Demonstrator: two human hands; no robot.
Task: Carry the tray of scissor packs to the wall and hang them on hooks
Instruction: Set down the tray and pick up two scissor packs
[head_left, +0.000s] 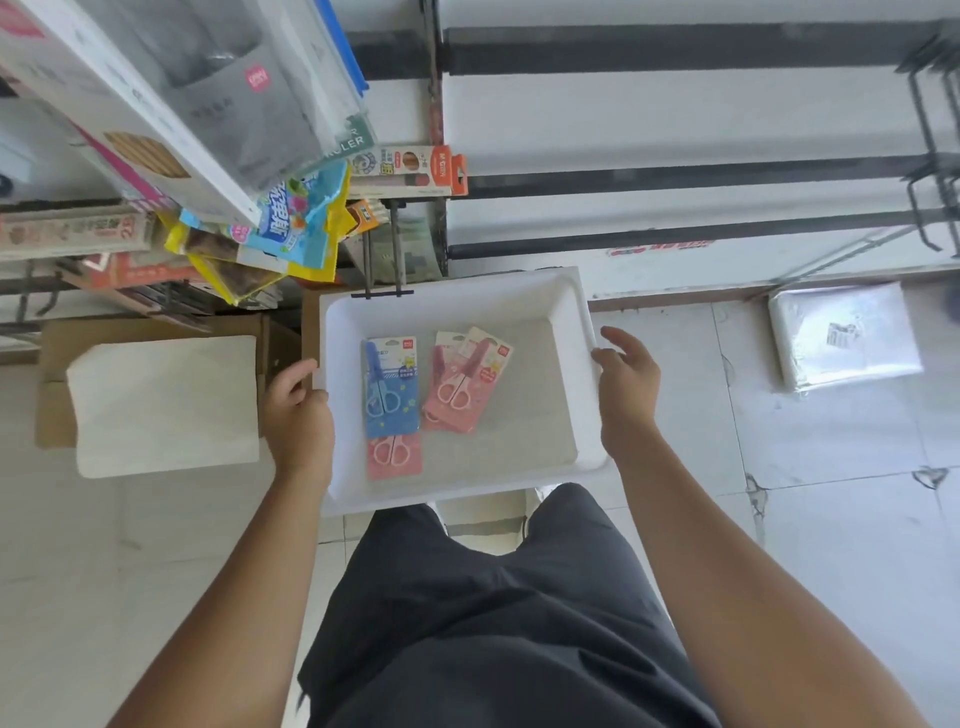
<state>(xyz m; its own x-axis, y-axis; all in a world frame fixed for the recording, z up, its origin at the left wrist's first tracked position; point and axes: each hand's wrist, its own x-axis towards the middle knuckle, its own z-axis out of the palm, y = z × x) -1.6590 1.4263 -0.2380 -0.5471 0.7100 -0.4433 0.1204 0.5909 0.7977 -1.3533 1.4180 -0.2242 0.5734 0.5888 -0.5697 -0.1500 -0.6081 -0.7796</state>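
I hold a white tray level in front of my waist. My left hand grips its left rim. My right hand rests on its right rim with the fingers partly spread. Inside lie a blue scissor pack, a pink scissor pack partly under it, and two overlapping pink scissor packs to the right. An empty double-prong black hook sticks out from the slat wall just over the tray's far left rim.
Hanging stationery packs and boxes crowd the wall at upper left. A cardboard box with a white sheet sits on the floor at left. A wrapped white parcel lies at right. More black hooks jut out at far right.
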